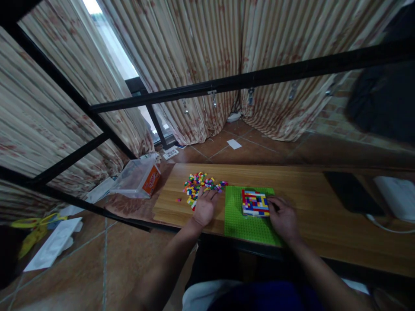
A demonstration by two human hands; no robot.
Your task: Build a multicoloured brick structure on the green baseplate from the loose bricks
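On the green baseplate (233, 220), 1 low brick block (255, 202) stands built, the right hand (285, 219) at its side, its grip too small to tell, while the left hand (206, 208), fingers apart, meets many loose bricks (196, 179) not yet joined.

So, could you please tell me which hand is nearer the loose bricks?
The left hand, over the bricks; the right hand is at the block.
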